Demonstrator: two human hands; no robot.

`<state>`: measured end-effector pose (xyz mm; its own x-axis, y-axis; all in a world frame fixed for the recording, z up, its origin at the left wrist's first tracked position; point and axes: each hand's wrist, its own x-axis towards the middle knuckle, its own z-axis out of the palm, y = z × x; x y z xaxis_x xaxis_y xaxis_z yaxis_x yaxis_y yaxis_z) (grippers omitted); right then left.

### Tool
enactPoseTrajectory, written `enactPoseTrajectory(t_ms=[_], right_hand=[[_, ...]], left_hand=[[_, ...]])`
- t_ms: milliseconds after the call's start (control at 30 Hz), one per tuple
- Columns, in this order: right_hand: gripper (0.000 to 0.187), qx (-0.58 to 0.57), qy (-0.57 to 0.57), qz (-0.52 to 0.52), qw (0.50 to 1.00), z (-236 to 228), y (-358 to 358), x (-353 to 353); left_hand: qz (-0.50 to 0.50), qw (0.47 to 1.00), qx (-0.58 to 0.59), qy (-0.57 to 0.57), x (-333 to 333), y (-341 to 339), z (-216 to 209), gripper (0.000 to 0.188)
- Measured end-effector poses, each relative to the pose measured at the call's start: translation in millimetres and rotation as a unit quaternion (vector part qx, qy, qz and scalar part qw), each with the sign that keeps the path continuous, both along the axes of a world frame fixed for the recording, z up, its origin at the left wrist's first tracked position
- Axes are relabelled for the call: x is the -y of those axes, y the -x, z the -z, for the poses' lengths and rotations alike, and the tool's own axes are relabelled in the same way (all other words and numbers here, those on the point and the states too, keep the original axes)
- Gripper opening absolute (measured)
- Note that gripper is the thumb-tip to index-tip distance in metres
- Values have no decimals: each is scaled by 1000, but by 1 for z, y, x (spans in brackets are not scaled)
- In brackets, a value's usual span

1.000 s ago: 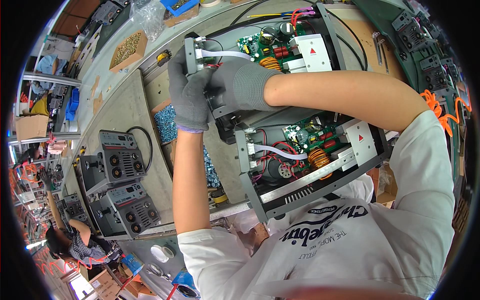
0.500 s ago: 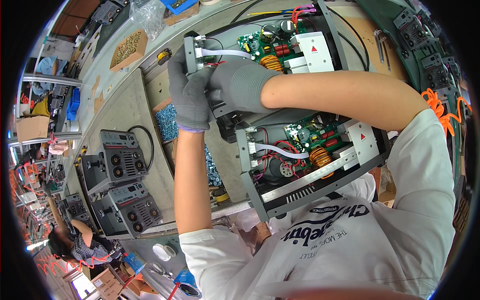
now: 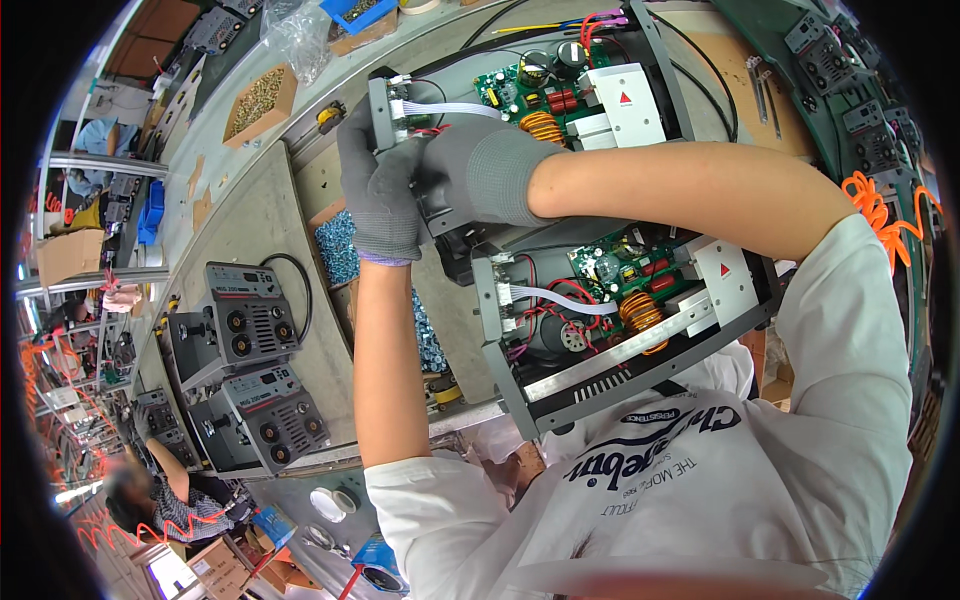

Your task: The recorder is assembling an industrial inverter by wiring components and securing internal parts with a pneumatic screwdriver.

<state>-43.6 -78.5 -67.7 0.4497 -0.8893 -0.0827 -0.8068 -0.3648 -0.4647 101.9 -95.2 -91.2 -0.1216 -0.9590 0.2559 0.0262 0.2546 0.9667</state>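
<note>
Both my hands wear grey knit gloves and meet at the front end of the far open welding machine (image 3: 625,105). My left hand (image 3: 385,200) is closed around that machine's dark grey front panel (image 3: 381,112), its fingers on the outer face. Right beside it, my right hand (image 3: 480,172) is curled against the panel's near lower part; its fingertips and whatever they grip are hidden. Green circuit boards, a copper coil and a white ribbon cable show inside the casing. Closer to me stands a second open welding machine (image 3: 560,400) with similar insides, untouched by either hand.
Two finished-looking welding machines (image 3: 265,415) stand at the left. Blue-grey small fasteners (image 3: 338,250) fill a box beside my left wrist. A carton of brass-coloured fasteners (image 3: 258,105) lies far left; wrenches (image 3: 765,95) lie far right. Another person (image 3: 170,500) works at lower left.
My hands stay at the same front panel with barely any shift. The view has moved slightly. At lower left, the other person's arm has come down toward a machine.
</note>
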Motion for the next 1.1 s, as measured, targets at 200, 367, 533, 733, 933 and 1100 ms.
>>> enactPoseTrajectory(t_ms=[200, 367, 533, 733, 933, 1100], right_hand=[[30, -15, -5, 45, 999, -2, -2, -5], [32, -10, 3, 32, 999, -4, 5, -1], [23, -23, 59, 5, 998, -35, 20, -44], [20, 84, 127, 11, 988, -15, 15, -33], [19, 94, 124, -13, 988, -1, 26, -15], [21, 132, 122, -30, 983, -6, 31, 0]], left_hand=[[2, 1000, 7, 4, -2, 2, 3, 56], [13, 999, -19, 30, 7, 0, 7, 56], [9, 1000, 14, -3, -2, 6, -13, 57], [38, 999, -9, 36, 13, -7, 8, 60], [27, 999, 11, 36, 17, 3, 8, 63], [32, 994, 89, 49, 39, -12, 13, 60]])
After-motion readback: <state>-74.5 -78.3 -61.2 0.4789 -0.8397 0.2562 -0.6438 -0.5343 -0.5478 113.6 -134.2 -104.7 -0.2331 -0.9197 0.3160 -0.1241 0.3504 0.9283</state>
